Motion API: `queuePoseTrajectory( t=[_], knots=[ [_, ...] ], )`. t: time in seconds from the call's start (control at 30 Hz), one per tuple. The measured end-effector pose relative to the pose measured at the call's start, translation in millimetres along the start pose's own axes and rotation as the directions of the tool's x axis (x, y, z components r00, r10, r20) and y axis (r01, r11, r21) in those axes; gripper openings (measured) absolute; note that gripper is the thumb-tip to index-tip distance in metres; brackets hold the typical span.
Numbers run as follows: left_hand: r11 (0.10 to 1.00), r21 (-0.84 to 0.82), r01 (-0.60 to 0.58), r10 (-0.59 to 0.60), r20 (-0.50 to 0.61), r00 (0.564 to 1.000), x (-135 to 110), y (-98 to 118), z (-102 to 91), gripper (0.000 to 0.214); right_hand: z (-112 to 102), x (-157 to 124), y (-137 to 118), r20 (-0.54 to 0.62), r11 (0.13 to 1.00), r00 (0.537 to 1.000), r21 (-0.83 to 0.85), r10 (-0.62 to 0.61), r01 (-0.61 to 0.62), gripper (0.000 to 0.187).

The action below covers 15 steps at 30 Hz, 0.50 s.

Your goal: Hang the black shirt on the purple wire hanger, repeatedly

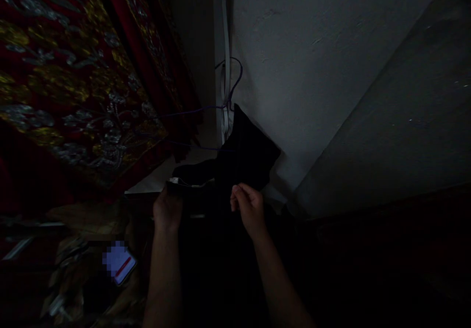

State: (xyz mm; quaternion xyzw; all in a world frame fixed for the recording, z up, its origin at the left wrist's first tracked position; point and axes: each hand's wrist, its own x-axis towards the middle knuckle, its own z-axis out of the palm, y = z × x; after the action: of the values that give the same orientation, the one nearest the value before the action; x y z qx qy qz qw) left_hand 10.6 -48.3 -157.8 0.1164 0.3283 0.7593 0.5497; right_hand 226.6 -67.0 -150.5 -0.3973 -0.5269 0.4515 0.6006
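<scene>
One black garment (253,146) is hanging near the middle of the view, draping from the right side of one purple wire hanger (241,71), which is hooking at a pale vertical cable (225,24) by the wall (312,73). On the left, a red sequined cloth (77,83) with gold and silver floral patterns is filling the space, one broad panel and at least one narrower fold; the hanger's left arm is reaching across its edge, leaving little room there. One phone (125,269) is glowing at lower left among dim clutter.

Two hands are working at the garment. The left hand (167,210) is touching its edge beside one small white label (173,180); dark fabric is hiding the fingertips, so their grip cannot be told. The right hand (250,205) is pressing thumb and forefinger together before the cloth; whether they are pinching anything is too dark to tell.
</scene>
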Motion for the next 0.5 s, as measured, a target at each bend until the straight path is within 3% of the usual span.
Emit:
queuePoseTrajectory(
  t=[0.07, 0.13, 0.23, 0.27, 0.33, 0.43, 0.5],
  knots=[
    [0.999, -0.038, 0.032, -0.032, 0.008, 0.999, -12.4, -6.4, 9.4, 0.015, -7.3, 2.8, 4.8, -0.043, 0.998, 0.999, -0.052, 0.021, -0.023, 0.041],
    [1.000, -0.018, 0.001, 0.001, 0.096, 0.995, -26.7, -10.7, 21.4, 0.007, -13.0, 3.2, 7.4, -0.048, 0.988, 0.999, -0.151, 0.011, -0.018, 0.038],
    [0.976, 0.150, -0.160, 0.114, 0.278, 0.954, -52.9, -21.6, 39.0, 0.019, -14.2, -2.9, 4.6, 0.111, 0.969, 0.993, -0.234, -0.051, 0.076, 0.024],
    [0.944, 0.235, -0.233, 0.146, 0.334, 0.931, -62.1, -25.9, 44.4, 0.021, -12.6, -6.2, 1.9, 0.177, 0.968, 0.982, -0.224, -0.071, 0.111, 0.031],
    [0.829, 0.401, -0.389, 0.195, 0.445, 0.874, -78.2, -32.0, 53.9, 0.021, -8.5, -12.9, -5.4, 0.258, 0.971, 0.961, -0.186, -0.098, 0.149, 0.042],
    [0.580, 0.530, -0.618, 0.263, 0.596, 0.758, -90.2, -31.5, 62.0, 0.017, -6.3, -17.6, -19.6, 0.265, 0.976, 0.958, -0.155, -0.107, 0.152, 0.028],
    [0.451, 0.549, -0.703, 0.273, 0.665, 0.695, -88.0, -27.9, 59.9, 0.022, -11.2, -14.1, -30.4, 0.259, 0.981, 0.962, -0.142, -0.089, 0.130, 0.022]
  ],
)
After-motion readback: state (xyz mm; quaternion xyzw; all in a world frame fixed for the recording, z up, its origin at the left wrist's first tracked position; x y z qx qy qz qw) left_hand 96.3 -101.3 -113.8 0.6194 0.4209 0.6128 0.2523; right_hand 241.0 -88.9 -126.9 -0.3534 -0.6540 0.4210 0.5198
